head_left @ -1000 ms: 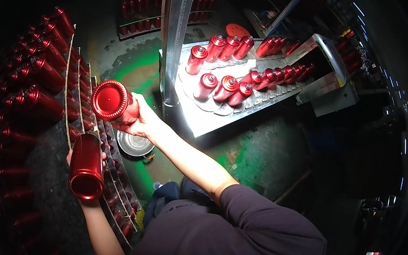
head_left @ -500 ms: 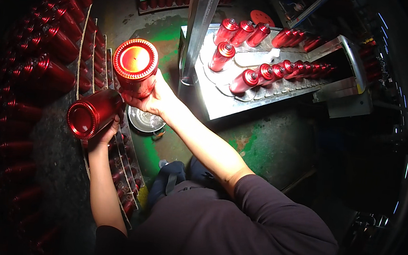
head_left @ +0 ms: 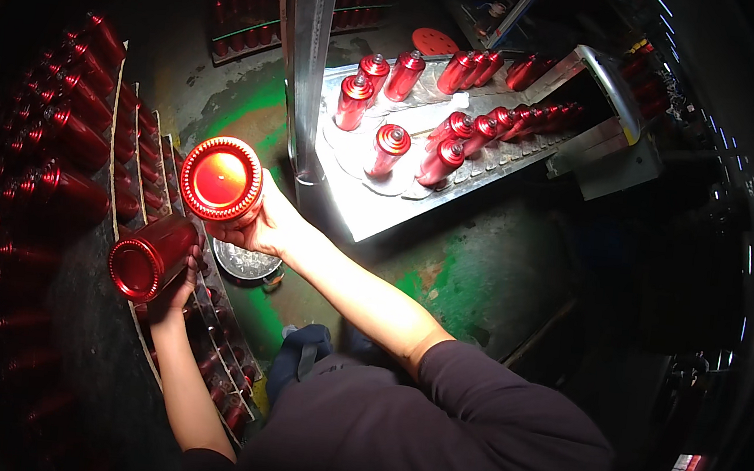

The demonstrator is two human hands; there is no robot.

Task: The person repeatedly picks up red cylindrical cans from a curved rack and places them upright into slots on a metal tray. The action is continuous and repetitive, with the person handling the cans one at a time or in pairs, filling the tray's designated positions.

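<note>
Two glossy red bottles are in my hands, their ridged round bases turned up toward me. My left hand (head_left: 175, 293) is wrapped round the side of the lower, darker red bottle (head_left: 169, 243), which lies tilted. My right hand (head_left: 271, 223) grips the other red bottle (head_left: 221, 180), brightly lit, just above and to the right of the first. The necks of both bottles are hidden. Close by on the left are racks of similar red bottles (head_left: 78, 134).
A lit conveyor (head_left: 343, 210) carries several upright red bottles (head_left: 389, 150) at the right. A metal post (head_left: 306, 74) stands at its near corner. Below my right hand is a round metal pan (head_left: 247, 262). A red disc (head_left: 435, 41) and more racked bottles (head_left: 245, 5) are at the back.
The view has shifted, and both held bottles appear lower and farther left. The right-hand bottle's base faces me more squarely. Bottles at the conveyor's near end have moved along its curve.
</note>
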